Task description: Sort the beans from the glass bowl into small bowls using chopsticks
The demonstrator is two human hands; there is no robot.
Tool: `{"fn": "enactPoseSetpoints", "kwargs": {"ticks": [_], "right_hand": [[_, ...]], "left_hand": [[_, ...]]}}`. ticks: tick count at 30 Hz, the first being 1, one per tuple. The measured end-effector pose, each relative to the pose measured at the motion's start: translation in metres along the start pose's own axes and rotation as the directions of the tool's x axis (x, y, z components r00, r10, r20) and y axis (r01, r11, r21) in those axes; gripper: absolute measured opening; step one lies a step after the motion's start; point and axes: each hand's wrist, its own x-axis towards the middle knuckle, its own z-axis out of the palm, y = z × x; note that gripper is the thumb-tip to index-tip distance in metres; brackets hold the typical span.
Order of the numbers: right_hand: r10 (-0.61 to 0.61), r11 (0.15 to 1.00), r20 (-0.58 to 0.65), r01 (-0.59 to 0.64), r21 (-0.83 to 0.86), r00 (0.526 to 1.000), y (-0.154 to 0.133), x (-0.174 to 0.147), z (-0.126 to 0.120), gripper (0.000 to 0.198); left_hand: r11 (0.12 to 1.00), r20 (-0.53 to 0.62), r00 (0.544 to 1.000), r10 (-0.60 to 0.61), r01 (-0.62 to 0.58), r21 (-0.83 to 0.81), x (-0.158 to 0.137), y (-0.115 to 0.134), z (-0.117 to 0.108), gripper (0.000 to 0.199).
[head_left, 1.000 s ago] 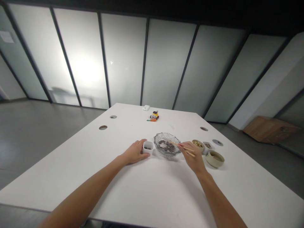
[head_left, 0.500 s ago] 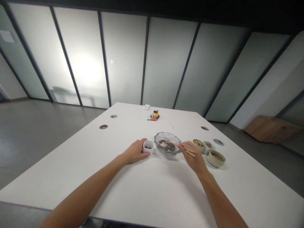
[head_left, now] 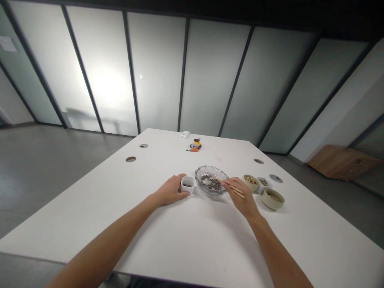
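Note:
My left hand [head_left: 172,191] is closed around the left side of a small white square cup [head_left: 188,189] standing on the table. A few dark, bean-like pieces lie in the bottom of this cup. Just right of it sits a scalloped clear glass bowl [head_left: 222,192] holding many dark speckled pieces [head_left: 214,185]. Over the bowl's right rim, my right hand [head_left: 241,198] grips a pair of wooden chopsticks [head_left: 235,189]. Their tips reach down among the pieces; whether they pinch one is too small to tell.
Right of my right hand stand a round bowl with pale nuts [head_left: 251,182], a white dish with brown pieces [head_left: 264,183] and a beige bowl [head_left: 272,200]. Farther back on the white table [head_left: 168,236] are a yellow toy car [head_left: 196,144], a toy carrot [head_left: 193,150] and a white box [head_left: 185,135].
My right hand and the chopsticks have shifted slightly left over the glass bowl. My left hand stays on the white cup.

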Motion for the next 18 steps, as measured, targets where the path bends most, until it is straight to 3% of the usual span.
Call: {"fn": "enactPoseSetpoints", "kwargs": {"ticks": [9, 18], "right_hand": [[0.013, 1.0, -0.02, -0.013, 0.003, 1.0, -0.002, 0.0, 0.003, 0.041], [0.083, 0.996, -0.221, -0.085, 0.002, 0.972, -0.021, 0.004, 0.003, 0.049]], "left_hand": [[1.0, 0.001, 1.0, 0.013, -0.013, 0.012, 0.001, -0.004, 0.002, 0.073], [0.999, 0.014, 0.999, -0.03, 0.029, 0.016, 0.001, 0.004, -0.001, 0.075]]}}
